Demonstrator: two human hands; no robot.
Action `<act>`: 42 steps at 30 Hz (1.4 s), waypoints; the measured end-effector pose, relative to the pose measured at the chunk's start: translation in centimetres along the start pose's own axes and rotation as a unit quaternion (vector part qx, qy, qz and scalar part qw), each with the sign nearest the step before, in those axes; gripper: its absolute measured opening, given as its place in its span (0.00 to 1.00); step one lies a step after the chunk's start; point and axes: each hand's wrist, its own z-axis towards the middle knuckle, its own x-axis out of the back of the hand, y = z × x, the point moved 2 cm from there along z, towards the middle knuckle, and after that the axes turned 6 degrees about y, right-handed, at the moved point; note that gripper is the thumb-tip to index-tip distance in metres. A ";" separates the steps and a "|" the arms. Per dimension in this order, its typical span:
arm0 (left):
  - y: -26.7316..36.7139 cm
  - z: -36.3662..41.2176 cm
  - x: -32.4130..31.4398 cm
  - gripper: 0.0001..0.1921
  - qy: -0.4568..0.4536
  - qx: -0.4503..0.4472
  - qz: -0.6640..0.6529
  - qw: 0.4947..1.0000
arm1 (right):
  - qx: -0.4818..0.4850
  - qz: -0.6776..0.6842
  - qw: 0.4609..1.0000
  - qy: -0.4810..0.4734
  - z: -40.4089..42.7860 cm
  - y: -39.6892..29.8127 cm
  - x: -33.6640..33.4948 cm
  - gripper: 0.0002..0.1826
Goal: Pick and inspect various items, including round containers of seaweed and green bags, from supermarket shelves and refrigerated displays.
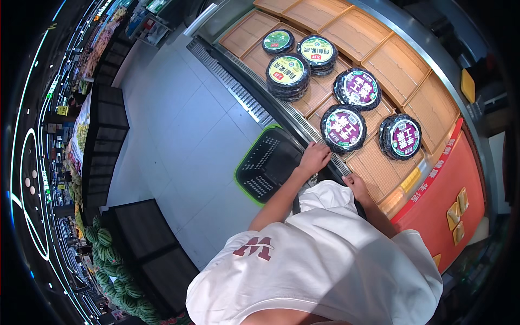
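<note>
My left hand (316,157), fingers curled, rests at the slotted metal front edge (302,122) of a display case. Just beyond its fingertips lies a round, plastic-wrapped pack of dried seaweed (343,129) with a purple label. My right hand (356,187) touches the same edge farther right, thumb on top and the other fingers largely hidden. No item shows in either hand. Two more purple-labelled seaweed packs (357,89) (400,137) sit behind and to the right. Farther left stand stacked seaweed packs with yellow-green labels (287,77) (317,55) and a smaller green-labelled one (278,41).
Tan mesh-bottomed trays (392,69) line the case. A black shopping basket with a green rim (260,166) stands on the tiled floor (178,109) to my left. At right, a red surface (443,211) carries small yellow trays (453,215). Watermelons (118,272) lie piled at lower left.
</note>
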 end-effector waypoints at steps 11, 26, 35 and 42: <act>0.0 0.1 0.0 0.07 0.000 0.004 -0.001 1.000 | 0.011 -0.041 0.999 0.028 -0.1 -0.9 0.2 0.20; 0.2 0.4 0.1 0.07 0.025 -0.025 -0.016 0.999 | 0.009 -0.010 0.999 0.043 0.0 0.4 -0.2 0.20; -0.2 0.2 -0.1 0.06 0.036 -0.024 -0.016 0.999 | -0.019 0.002 1.000 0.021 0.4 0.9 -0.5 0.20; 0.2 0.3 0.0 0.06 0.034 -0.020 -0.009 0.999 | -0.020 0.026 0.999 0.023 0.4 1.5 -0.5 0.20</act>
